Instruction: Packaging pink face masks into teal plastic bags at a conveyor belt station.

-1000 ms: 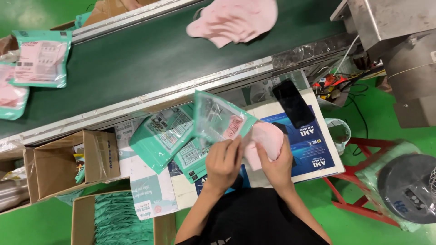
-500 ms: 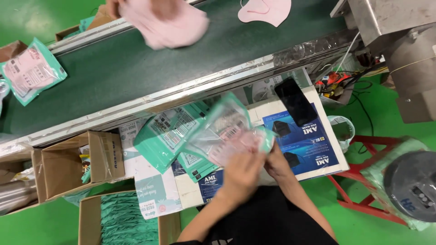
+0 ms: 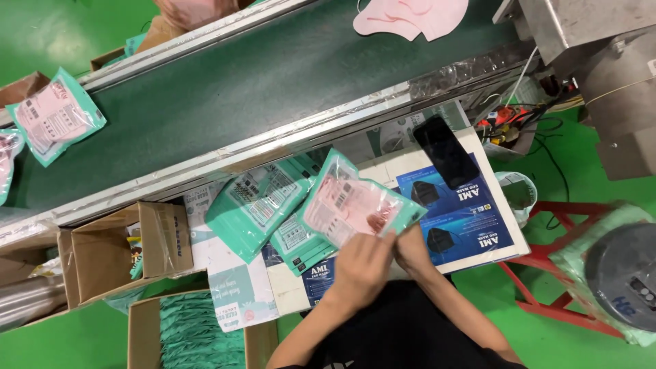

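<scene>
Both of my hands hold one teal-edged clear pouch (image 3: pixel 352 205) with pink masks inside it, over the small worktable. My left hand (image 3: pixel 362 263) grips its near open end, and my right hand (image 3: pixel 410 247) pinches the same end just beside it. Under and left of the pouch lies a stack of empty teal pouches (image 3: pixel 263 201). On the dark green conveyor belt (image 3: pixel 225 89) behind, a filled pouch (image 3: pixel 58 116) lies at the far left and a pile of loose pink masks (image 3: pixel 410 15) at the top right.
A black phone (image 3: pixel 447 152) lies on the blue-printed board (image 3: pixel 471 225). An open brown carton (image 3: pixel 130 249) stands at left and a carton of teal pouches (image 3: pixel 195 335) below it. A metal machine (image 3: pixel 588 41) and a red frame (image 3: pixel 557 287) stand at right.
The pink masks that my right hand held beside the pouch are now inside it. On the belt, the loose masks and filled pouches have shifted.
</scene>
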